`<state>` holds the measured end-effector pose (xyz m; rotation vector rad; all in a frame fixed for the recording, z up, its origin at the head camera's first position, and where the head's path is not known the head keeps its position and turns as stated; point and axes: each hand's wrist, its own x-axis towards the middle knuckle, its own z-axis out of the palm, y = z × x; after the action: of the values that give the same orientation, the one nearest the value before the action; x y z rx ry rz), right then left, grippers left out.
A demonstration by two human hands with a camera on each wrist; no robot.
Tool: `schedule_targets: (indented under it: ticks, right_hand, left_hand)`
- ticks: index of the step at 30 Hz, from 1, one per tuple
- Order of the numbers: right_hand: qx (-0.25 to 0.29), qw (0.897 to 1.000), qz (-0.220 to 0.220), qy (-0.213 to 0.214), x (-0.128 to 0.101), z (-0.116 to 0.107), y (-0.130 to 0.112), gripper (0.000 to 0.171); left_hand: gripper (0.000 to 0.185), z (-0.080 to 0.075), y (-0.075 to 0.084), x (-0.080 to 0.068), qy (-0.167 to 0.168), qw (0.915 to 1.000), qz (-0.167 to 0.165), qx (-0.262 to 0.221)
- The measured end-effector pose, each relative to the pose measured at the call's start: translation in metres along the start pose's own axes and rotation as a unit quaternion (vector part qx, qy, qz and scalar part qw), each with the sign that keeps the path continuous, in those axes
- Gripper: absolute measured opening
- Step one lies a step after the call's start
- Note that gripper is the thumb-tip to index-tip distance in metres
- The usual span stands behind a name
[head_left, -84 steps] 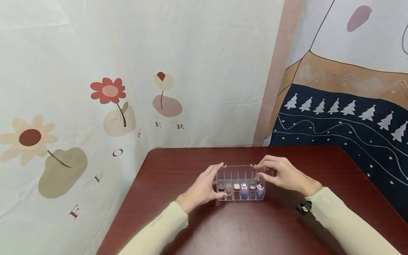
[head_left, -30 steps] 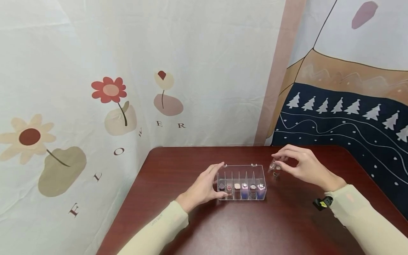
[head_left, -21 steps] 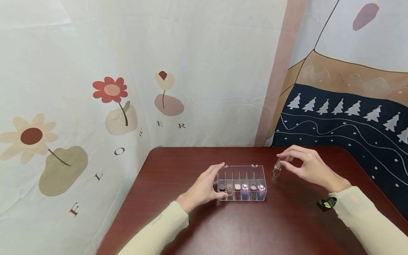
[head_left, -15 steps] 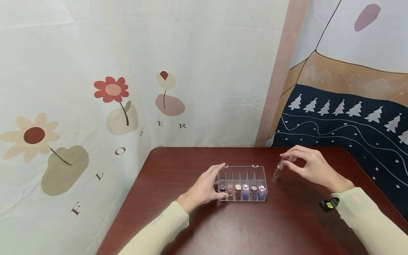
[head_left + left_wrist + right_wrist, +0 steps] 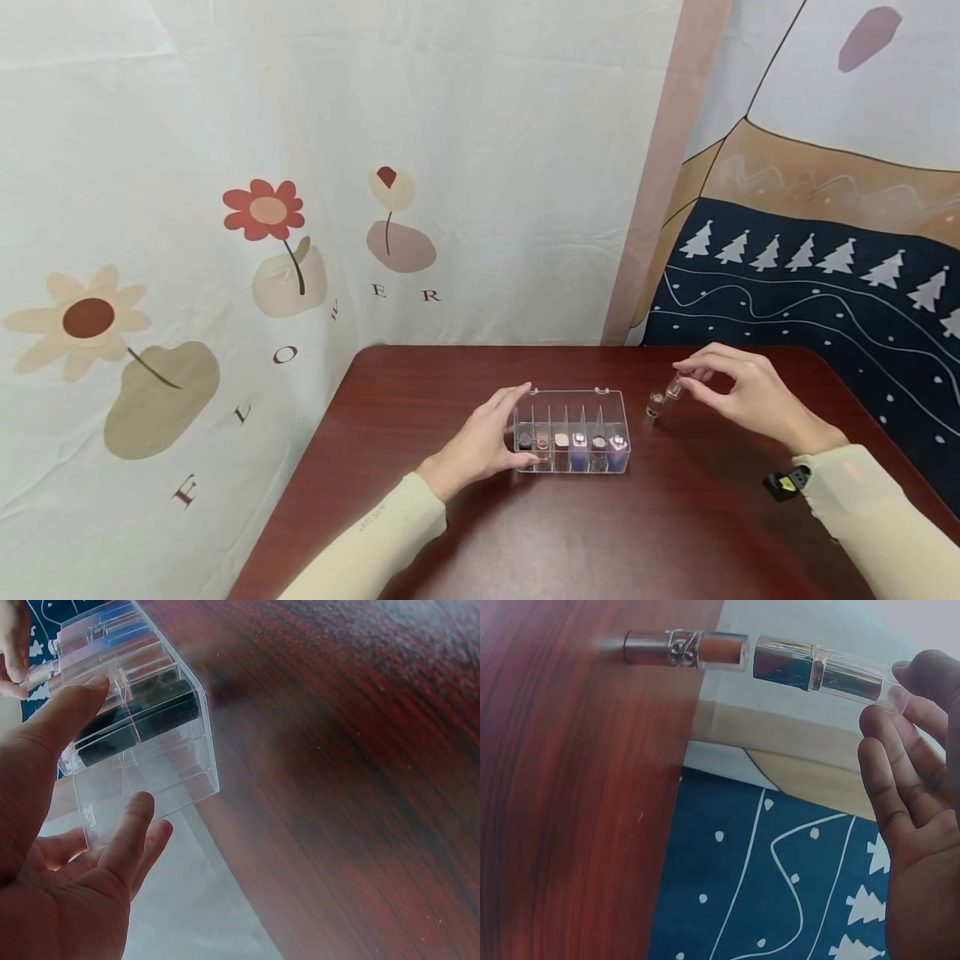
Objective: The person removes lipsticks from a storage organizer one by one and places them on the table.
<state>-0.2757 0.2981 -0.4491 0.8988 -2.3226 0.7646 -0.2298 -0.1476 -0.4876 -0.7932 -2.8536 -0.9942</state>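
Note:
A clear compartment case (image 5: 570,462) stands on the table with its transparent lid raised at the back. My left hand (image 5: 480,437) holds its left end, thumb at the front and fingers at the side and back. Lipsticks stand in its slots, among them a purple-blue one (image 5: 579,451); a dark tube (image 5: 139,724) shows close up in the left wrist view. Right of the case, my right hand (image 5: 738,392) pinches a lipstick (image 5: 817,669) by its clear end, above the table. Another lipstick (image 5: 686,649) stands upright on the table, just below and left of the held one.
The dark red table (image 5: 480,533) ends at the back against a hanging cloth (image 5: 495,167) printed with flowers. A navy cloth (image 5: 810,300) with white trees hangs on the right. A black device (image 5: 786,483) is strapped to the right wrist.
My right hand has moved right, from the case's right end to beyond the standing lipstick, carrying a lipstick. My left hand has stayed at the case's left end.

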Motion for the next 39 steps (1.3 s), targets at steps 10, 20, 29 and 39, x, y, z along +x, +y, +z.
schedule_targets:
  ticks: [10, 20, 29, 39]
  right_hand:
    - [0.001, 1.0, 0.002, 0.004, -0.008, 0.0, 0.007, 0.045]
    - [-0.004, 1.0, 0.017, -0.011, -0.017, 0.007, 0.019, 0.044]
    - [-0.004, 0.999, 0.037, -0.033, -0.023, 0.016, 0.024, 0.04]
    - [-0.008, 0.999, 0.02, -0.032, -0.027, 0.025, 0.028, 0.041]
  left_hand:
    - [0.116, 0.0, 0.0, 0.0, 0.004, 0.9999, 0.004, 0.012]
    - [0.116, 0.001, -0.001, 0.001, 0.01, 0.9998, 0.009, 0.011]
    - [0.116, 0.0, 0.0, 0.001, 0.012, 0.9996, 0.009, 0.023]
    - [0.116, 0.0, 0.0, 0.001, 0.014, 0.9995, 0.025, 0.009]
